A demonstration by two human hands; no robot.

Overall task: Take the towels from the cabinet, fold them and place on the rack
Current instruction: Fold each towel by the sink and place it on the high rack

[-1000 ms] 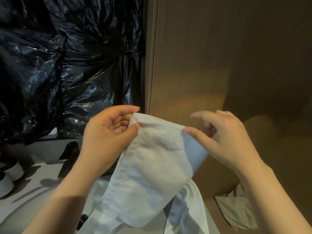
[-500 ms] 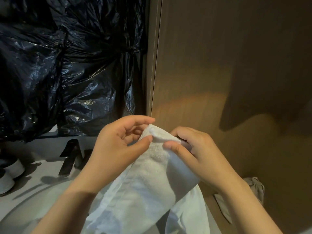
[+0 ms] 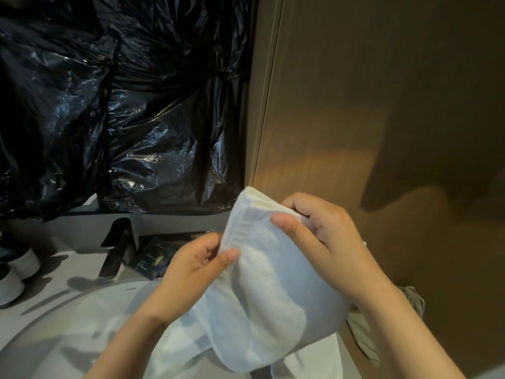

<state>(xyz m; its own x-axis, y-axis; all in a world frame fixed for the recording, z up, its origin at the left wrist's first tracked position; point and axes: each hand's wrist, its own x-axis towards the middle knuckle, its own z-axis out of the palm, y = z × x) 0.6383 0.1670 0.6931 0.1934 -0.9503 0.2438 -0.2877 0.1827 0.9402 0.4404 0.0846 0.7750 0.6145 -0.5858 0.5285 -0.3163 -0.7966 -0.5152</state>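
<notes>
Towel [image 3: 273, 291]: white, held up before wooden panel [image 3: 382, 105].
My left hand [image 3: 196, 266]: pinches its left edge.
My right hand [image 3: 319, 236]: grips its top fold.

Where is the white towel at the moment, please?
In the head view the white towel is low at centre, in front of the wooden panel. The right hand grips its top edge and the left hand pinches its left edge.

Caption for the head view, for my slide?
Left hand and right hand pinch the white towel near its top edge, before a wooden panel and black plastic sheeting.
</notes>
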